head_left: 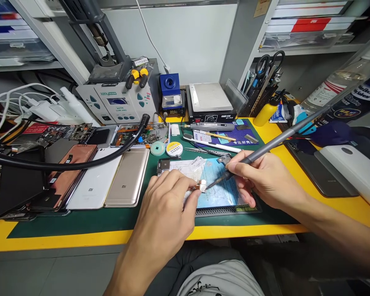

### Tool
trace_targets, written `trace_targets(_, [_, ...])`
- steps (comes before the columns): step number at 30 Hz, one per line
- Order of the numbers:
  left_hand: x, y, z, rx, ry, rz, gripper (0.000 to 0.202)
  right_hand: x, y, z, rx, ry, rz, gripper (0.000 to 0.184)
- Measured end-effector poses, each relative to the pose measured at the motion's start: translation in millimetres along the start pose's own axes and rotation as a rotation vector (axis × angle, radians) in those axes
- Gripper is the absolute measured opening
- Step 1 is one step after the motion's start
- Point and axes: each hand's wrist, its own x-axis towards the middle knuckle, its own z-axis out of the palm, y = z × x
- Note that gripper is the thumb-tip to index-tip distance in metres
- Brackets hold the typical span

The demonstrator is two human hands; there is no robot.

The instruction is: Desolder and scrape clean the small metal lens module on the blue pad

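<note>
Small metal part (pixel 201 186) pinched in the left hand (pixel 168 201), soldering iron (pixel 273 144) at its edge.
From where I stand, the part is over a blue-and-white pad (pixel 218 196), gripped narrowly between the left thumb and fingertips. The right hand (pixel 260 172) holds the iron like a pen, its tip right by the part; I can't tell whether they touch. Just behind the pad lie tweezers (pixel 208 151), a white brush (pixel 217 144) and a round tin (pixel 174 149). To the left, a gold phone (pixel 127 179) and a white phone (pixel 91 181) lie side by side on the green mat (pixel 80 224), a thick black hose (pixel 111 163) curving across above them. Farther back stands a grey machine (pixel 131 96) with yellow-and-black pliers (pixel 137 78) on top; off to the right, a dark phone (pixel 329 176) lies on the yellow table (pixel 64 240).
</note>
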Motion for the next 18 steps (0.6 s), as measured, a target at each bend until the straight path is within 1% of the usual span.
trace_targets(11, [-0.4,-0.6,0.9,-0.005,0.005,0.010,0.009,0.8,-0.3,-0.3,-0.003,0.000,0.003,0.023])
trace_targets(18, [-0.7,-1.1,0.1,-0.016,0.008,0.013,0.011,-0.1,-0.1,-0.6,-0.002,-0.012,0.012,0.027])
